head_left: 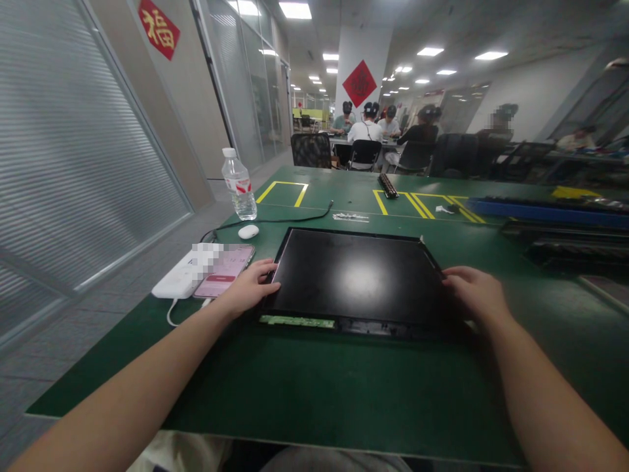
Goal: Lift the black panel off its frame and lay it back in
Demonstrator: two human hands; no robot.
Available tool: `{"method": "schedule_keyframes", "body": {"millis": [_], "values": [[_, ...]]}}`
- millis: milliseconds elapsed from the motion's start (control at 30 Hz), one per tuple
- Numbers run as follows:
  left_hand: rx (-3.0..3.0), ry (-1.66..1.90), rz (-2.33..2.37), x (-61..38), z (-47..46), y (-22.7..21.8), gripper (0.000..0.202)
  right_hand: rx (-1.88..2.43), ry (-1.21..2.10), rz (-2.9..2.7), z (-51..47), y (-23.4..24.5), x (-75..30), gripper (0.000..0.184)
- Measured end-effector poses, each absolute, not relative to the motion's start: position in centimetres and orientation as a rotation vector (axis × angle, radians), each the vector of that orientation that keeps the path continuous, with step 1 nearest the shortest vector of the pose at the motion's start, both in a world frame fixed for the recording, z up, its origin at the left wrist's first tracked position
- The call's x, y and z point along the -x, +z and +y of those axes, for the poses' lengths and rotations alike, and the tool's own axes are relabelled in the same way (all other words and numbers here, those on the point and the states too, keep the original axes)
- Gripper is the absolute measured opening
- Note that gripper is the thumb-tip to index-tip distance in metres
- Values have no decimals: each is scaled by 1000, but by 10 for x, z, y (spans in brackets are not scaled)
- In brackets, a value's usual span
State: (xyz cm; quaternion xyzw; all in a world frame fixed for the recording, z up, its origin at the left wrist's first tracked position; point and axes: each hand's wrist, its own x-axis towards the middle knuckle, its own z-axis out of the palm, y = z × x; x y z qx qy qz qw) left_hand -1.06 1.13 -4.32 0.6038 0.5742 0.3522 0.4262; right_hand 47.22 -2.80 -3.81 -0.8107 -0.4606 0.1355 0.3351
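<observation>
A flat black display panel (319,275) lies on the green table (314,387), its glossy screen facing up. Along its near edge runs a strip of green circuit board (297,322). My left hand (251,287) grips the panel's left edge, with thumb and fingers at the frame. At the opposite side my right hand (476,295) is closed on the right edge; some of its fingers are hidden beneath or behind the rim. A small pale tab (421,240) sticks up at the panel's far right corner.
Left of the panel are a phone (227,272), a white power bank (181,275) with a cable, a white earbud case (248,231) and a water bottle (238,187). Black strips (565,252) and a blue bar (535,208) lie at right. Several people sit in the background.
</observation>
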Motion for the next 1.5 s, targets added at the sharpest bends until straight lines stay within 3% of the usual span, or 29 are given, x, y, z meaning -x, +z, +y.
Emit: {"method": "schedule_keyframes", "body": {"millis": [767, 967, 1167, 1500], "values": [[-1574, 876, 1522, 1, 10, -45, 46, 2052, 402, -1165, -28, -43, -475, 30], [-1678, 791, 1453, 8, 8, -39, 67, 2098, 366, -1214, -28, -40, -473, 29], [-2366, 497, 1339, 21, 8, -31, 59, 2098, 339, -1238, -29, -37, -471, 27], [-2477, 301, 1284, 28, 3, -18, 68, 2055, 371, -1182, -26, -47, -477, 29]]}}
